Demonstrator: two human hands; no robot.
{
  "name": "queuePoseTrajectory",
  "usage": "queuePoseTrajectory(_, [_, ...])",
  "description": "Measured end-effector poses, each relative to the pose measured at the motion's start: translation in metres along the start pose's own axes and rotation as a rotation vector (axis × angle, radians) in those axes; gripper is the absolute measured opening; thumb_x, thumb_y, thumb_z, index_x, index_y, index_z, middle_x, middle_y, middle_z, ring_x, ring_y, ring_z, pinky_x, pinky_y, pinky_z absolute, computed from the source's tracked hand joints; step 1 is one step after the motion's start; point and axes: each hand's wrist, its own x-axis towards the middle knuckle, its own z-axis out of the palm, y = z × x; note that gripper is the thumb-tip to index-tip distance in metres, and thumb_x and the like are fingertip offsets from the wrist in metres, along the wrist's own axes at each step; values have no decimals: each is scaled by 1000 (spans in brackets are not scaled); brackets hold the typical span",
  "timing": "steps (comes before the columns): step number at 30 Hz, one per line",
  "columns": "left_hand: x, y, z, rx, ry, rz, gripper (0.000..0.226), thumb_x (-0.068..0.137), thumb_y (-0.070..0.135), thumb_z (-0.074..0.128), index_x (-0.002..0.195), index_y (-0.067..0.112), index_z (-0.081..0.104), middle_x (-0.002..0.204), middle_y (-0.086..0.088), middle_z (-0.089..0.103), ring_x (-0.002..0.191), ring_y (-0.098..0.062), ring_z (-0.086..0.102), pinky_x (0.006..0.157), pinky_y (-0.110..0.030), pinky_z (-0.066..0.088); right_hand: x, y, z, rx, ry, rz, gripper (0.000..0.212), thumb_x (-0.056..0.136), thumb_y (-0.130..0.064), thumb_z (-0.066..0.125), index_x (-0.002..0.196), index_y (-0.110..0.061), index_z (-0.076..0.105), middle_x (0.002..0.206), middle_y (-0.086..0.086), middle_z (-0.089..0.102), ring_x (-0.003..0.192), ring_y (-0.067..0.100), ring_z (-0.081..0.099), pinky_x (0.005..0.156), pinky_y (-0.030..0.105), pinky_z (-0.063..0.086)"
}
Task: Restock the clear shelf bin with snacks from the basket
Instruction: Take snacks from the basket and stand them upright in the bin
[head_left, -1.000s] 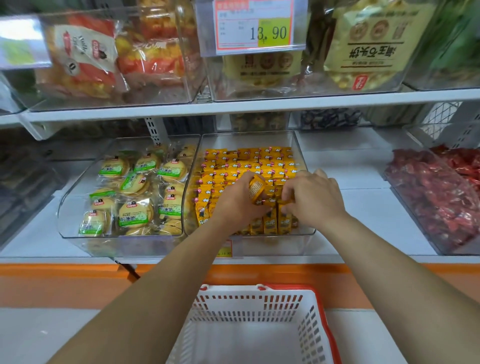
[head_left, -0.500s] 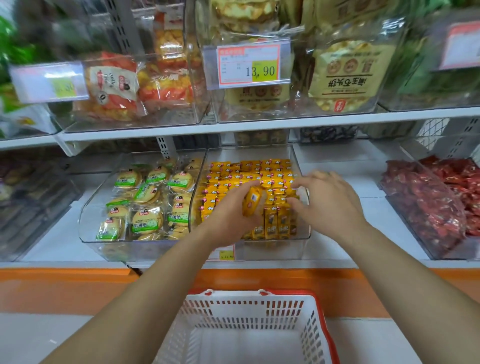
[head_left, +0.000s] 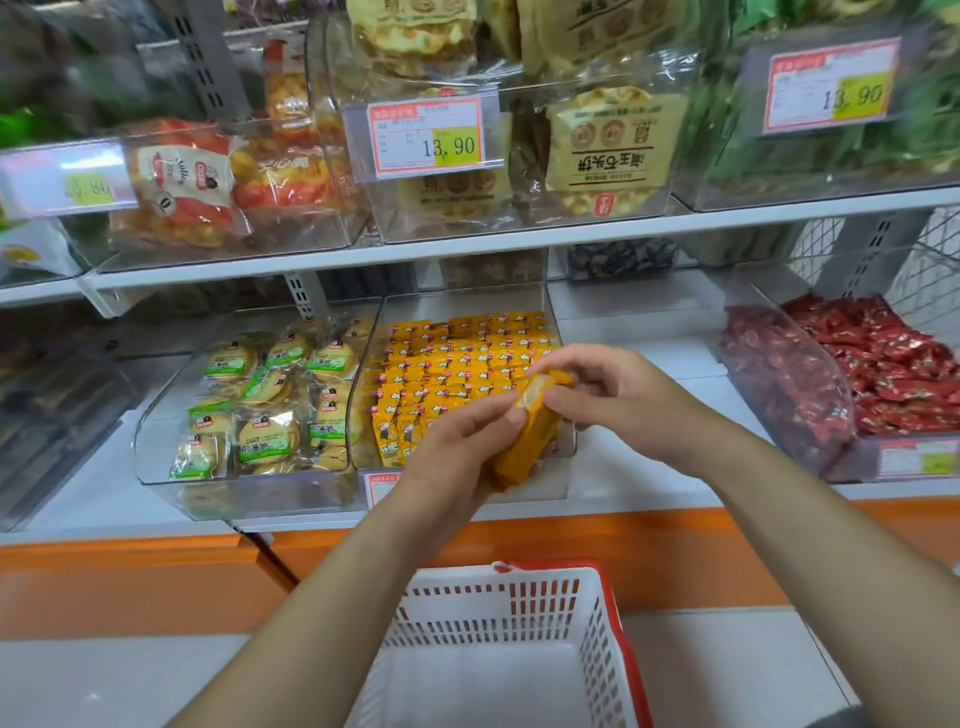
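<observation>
A clear shelf bin on the lower shelf holds rows of small yellow-orange snack packs. In front of its near wall my left hand grips a small stack of the same orange snack packs, tilted. My right hand pinches the top end of that stack with thumb and fingers. Below, a white basket with a red rim stands on the floor; the part of its inside that shows holds nothing.
A neighbouring clear bin on the left holds green-labelled round cakes. A bin of red wrapped snacks sits to the right. The upper shelf carries bagged snacks and a 13.90 price tag. An orange shelf front runs below.
Both hands have drawn back out of the bin toward me. My right hand has come onto the orange packs that my left hand holds. The camera has tilted up.
</observation>
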Motion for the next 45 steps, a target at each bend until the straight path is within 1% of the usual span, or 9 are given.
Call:
queuePoseTrajectory(4, [-2, -8, 7, 224, 74, 118, 26, 89, 25, 76, 105, 45, 75, 92, 8, 76, 80, -10, 70, 71, -22, 55, 4, 5, 0, -295, 244, 55, 62, 76, -63, 72, 82, -2, 62, 59, 2, 47, 57, 13, 44, 59, 34, 35])
queuePoseTrajectory(7, [0, -13, 10, 191, 114, 75, 13, 90, 32, 74, 101, 39, 76, 99, 1, 80, 91, -17, 75, 89, -46, 58, 3, 4, 1, -368, 282, 82, 67, 74, -78, 55, 78, -12, 62, 61, -6, 60, 57, 11, 53, 59, 33, 42])
queuePoseTrajectory(12, [6, -16, 7, 106, 124, 12, 17, 87, 39, 68, 101, 37, 77, 102, -3, 80, 97, -23, 76, 103, -60, 51, 3, 1, -4, 42, 114, 147, 16, 93, -34, 65, 106, -27, 69, 91, -3, 72, 80, 13, 67, 71, 31, 53])
queuePoseTrajectory(20, [26, -21, -9, 356, 205, 130, 11, 98, 35, 65, 107, 34, 71, 98, 10, 77, 96, -3, 72, 83, -24, 58, 16, 8, -7, 48, 322, -6, 28, 87, -9, 74, 107, -27, 66, 97, 4, 71, 75, 10, 67, 67, 26, 55])
queuePoseTrajectory(23, [51, -25, -21, 702, 315, 185, 19, 95, 31, 71, 113, 31, 65, 99, 17, 71, 89, 2, 65, 73, -17, 53, 25, 10, -13, -90, 446, -96, 31, 86, -8, 74, 103, -33, 65, 95, -1, 69, 67, 2, 64, 70, 25, 55])
queuePoseTrajectory(26, [78, -30, -31, 1108, 198, 234, 38, 85, 36, 82, 120, 32, 67, 112, 13, 66, 100, -6, 58, 82, -28, 50, 33, 16, -8, -381, 431, -112, 30, 84, -15, 77, 108, -30, 66, 99, -9, 63, 74, -2, 64, 65, 8, 44])
queuePoseTrajectory(30, [102, -37, -37, 1497, 38, 216, 54, 77, 51, 82, 125, 37, 61, 123, 3, 59, 117, -24, 49, 97, -43, 38, 41, 29, -1, -818, 327, -42, 36, 85, -29, 75, 119, -31, 66, 107, -9, 59, 88, 14, 58, 76, 30, 46])
queuePoseTrajectory(38, [116, -38, -58, 1495, 37, 295, 42, 78, 50, 81, 115, 36, 67, 110, 9, 62, 110, -18, 52, 97, -42, 43, 60, 51, 12, -1064, 301, 119, 25, 78, -29, 77, 95, -40, 62, 103, -11, 68, 96, 21, 60, 65, 30, 36])
queuePoseTrajectory(45, [117, -41, -61, 1415, 87, 343, 38, 75, 50, 85, 107, 36, 71, 101, 13, 61, 97, -12, 46, 89, -36, 40, 73, 64, 24, -1296, 277, 161, 26, 80, -15, 70, 99, -32, 69, 106, -5, 65, 99, 25, 62, 69, 32, 45])
